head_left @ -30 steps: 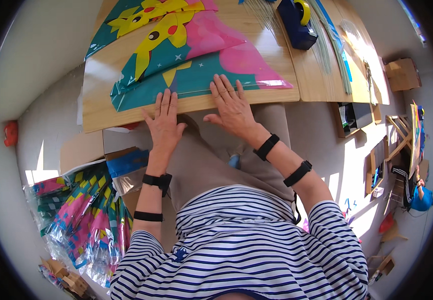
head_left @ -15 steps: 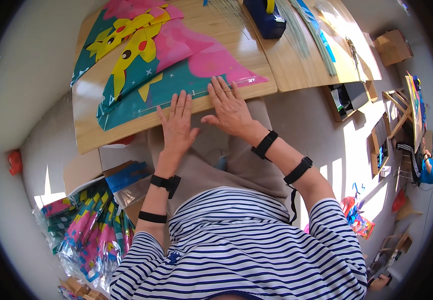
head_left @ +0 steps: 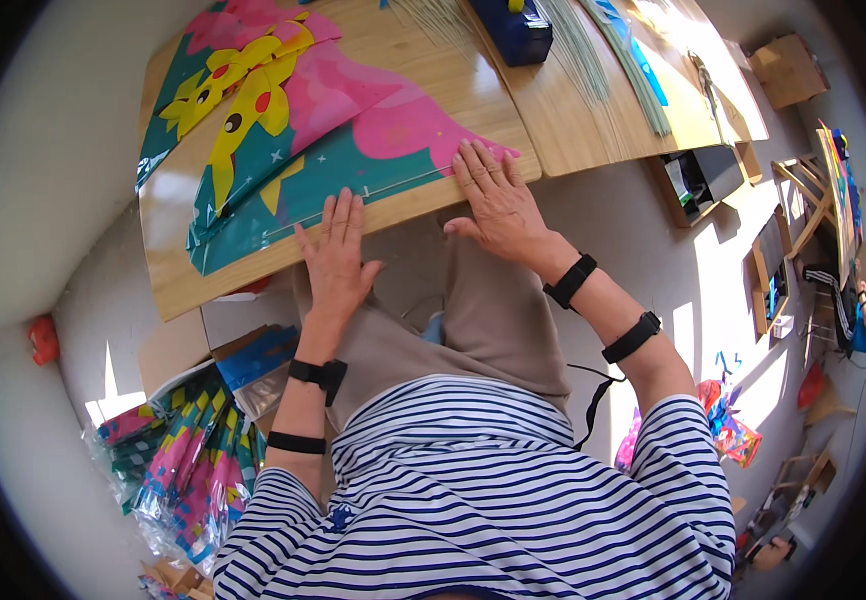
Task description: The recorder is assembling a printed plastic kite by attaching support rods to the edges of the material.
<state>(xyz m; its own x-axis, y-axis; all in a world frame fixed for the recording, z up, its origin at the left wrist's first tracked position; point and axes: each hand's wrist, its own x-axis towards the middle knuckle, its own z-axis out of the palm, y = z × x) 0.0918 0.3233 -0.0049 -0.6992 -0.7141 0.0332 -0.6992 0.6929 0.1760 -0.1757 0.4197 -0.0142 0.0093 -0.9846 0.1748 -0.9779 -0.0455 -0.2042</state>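
A teal, pink and yellow kite (head_left: 303,130) lies spread flat on a wooden table (head_left: 178,280). My left hand (head_left: 335,262) rests flat at the table's near edge, its fingertips on the kite's teal lower border. My right hand (head_left: 493,200) presses flat, fingers apart, on the kite's pink tip at the near edge. Neither hand holds anything. Both wrists wear black bands.
A dark blue box (head_left: 518,28) and a bundle of thin pale rods (head_left: 593,55) lie at the table's far side. Packaged kites (head_left: 188,460) are piled on the floor at my left. Small wooden stands (head_left: 793,280) and boxes sit on the floor to the right.
The view has tilted, so the table and kite sit lower and more to the right in the picture. Both hands stay flat at the kite's near edge, the right one nearer the pink tip.
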